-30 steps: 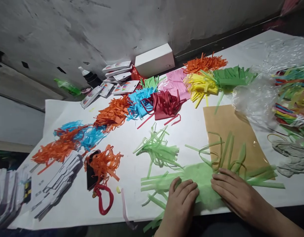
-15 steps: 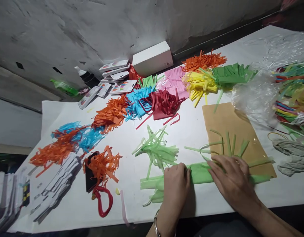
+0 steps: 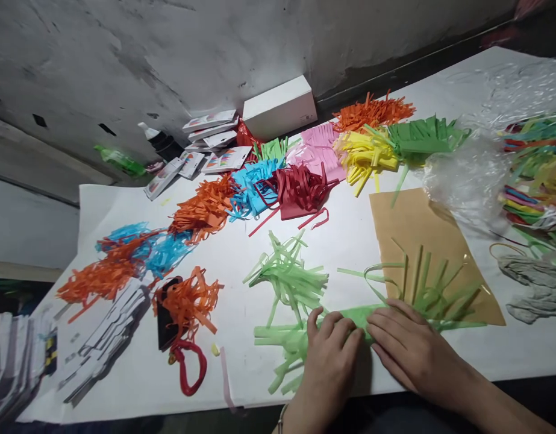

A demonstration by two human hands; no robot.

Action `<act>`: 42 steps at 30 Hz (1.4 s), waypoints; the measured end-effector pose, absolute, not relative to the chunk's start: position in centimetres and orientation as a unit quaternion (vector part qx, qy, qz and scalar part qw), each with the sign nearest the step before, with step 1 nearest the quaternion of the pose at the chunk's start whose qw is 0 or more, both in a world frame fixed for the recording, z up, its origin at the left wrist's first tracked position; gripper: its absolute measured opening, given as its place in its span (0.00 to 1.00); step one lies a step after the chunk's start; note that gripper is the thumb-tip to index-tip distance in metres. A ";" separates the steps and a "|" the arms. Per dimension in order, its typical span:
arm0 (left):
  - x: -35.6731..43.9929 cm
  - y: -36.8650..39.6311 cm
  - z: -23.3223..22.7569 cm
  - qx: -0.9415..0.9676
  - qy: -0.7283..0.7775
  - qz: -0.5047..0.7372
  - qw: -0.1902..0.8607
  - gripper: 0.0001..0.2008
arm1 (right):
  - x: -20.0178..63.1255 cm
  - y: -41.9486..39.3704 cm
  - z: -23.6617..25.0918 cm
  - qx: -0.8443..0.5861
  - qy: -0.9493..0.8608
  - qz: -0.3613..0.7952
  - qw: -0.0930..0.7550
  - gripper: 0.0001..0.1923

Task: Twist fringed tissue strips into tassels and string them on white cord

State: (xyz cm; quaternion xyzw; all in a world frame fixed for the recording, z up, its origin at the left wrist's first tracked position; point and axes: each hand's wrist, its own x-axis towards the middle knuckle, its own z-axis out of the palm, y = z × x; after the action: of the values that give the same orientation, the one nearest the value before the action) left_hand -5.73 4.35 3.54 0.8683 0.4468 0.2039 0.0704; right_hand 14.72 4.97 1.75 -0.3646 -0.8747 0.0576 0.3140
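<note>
A light green fringed tissue-paper tassel [image 3: 356,313] lies across the table's front, its uncut middle between my two hands. My left hand [image 3: 334,355] has its fingers bent down onto that middle band, closed on it. From the other side my right hand [image 3: 406,343] grips the same band, its fingers close together over the top and the thumb hidden. Cut strips fan out left of my left hand and beyond my right hand, partly over a brown sheet [image 3: 417,220]. Just behind sits a loose heap of light green strips [image 3: 291,274].
Fringed paper bundles line the back: dark red [image 3: 300,190], blue [image 3: 255,187], yellow [image 3: 368,150] and orange [image 3: 203,205]. A white box [image 3: 280,108] stands against the wall. At right are clear plastic bags [image 3: 467,175] and a grey glove [image 3: 531,283]; at left, white cards [image 3: 108,337].
My left hand has slid right and opened out from a fist, close to my right hand. The green strips at both ends have spread into fans.
</note>
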 end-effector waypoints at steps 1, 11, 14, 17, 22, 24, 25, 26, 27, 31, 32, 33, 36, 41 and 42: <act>-5.8 4.2 3.1 0.866 0.450 0.205 0.072 0.12 | 14.7 4.9 1.7 -0.364 -0.875 0.053 0.314 0.15; -7.2 4.7 2.8 0.817 0.538 0.190 0.085 0.10 | 15.6 5.0 1.5 -0.495 -0.823 0.031 0.276 0.13; -6.4 5.4 2.8 0.791 0.592 0.145 0.060 0.10 | 14.7 5.7 1.6 -0.562 -0.797 0.006 0.221 0.15; -5.8 6.1 2.8 0.778 0.618 0.103 0.050 0.09 | 14.1 6.1 1.4 -0.591 -0.778 -0.014 0.213 0.16; -5.9 6.5 2.8 0.781 0.616 0.092 0.046 0.10 | 13.8 5.6 1.4 -0.513 -0.810 -0.004 0.283 0.11; -6.1 6.4 2.9 0.782 0.612 0.108 0.052 0.09 | 13.7 5.3 1.3 -0.439 -0.850 0.025 0.291 0.15; -6.2 6.3 2.9 0.783 0.606 0.126 0.057 0.06 | 13.7 5.3 1.3 -0.420 -0.860 0.038 0.287 0.16; -6.3 6.2 3.0 0.788 0.595 0.149 0.061 0.03 | 13.7 5.3 1.2 -0.416 -0.863 0.048 0.284 0.17; -6.4 6.1 3.0 0.797 0.575 0.174 0.061 0.05 | 13.7 5.3 1.2 -0.419 -0.860 0.055 0.286 0.16; -6.4 5.7 3.0 0.848 0.470 0.240 0.048 0.05 | 13.6 5.4 1.3 -0.424 -0.849 0.079 0.305 0.11; -6.4 5.6 2.9 0.854 0.456 0.247 0.049 0.06 | 13.5 5.4 1.3 -0.420 -0.851 0.080 0.304 0.11; -6.4 5.6 2.8 0.857 0.446 0.252 0.052 0.08 | 13.4 5.4 1.3 -0.414 -0.855 0.079 0.302 0.12; -6.6 5.4 2.7 0.867 0.430 0.245 0.061 0.10 | 13.5 5.2 1.2 -0.390 -0.871 0.071 0.289 0.17; -7.5 4.7 2.4 0.870 0.431 0.221 0.088 0.07 | 16.3 4.6 0.7 -0.354 -0.877 0.081 0.314 0.18; -7.6 4.5 2.4 0.866 0.438 0.221 0.093 0.06 | 16.9 4.4 0.6 -0.357 -0.872 0.082 0.326 0.17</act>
State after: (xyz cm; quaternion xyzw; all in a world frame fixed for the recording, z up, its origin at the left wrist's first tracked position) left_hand -7.58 4.54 2.37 0.8663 0.4382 0.2211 0.0929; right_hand 16.88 4.43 0.65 -0.3570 -0.8716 0.0815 0.3260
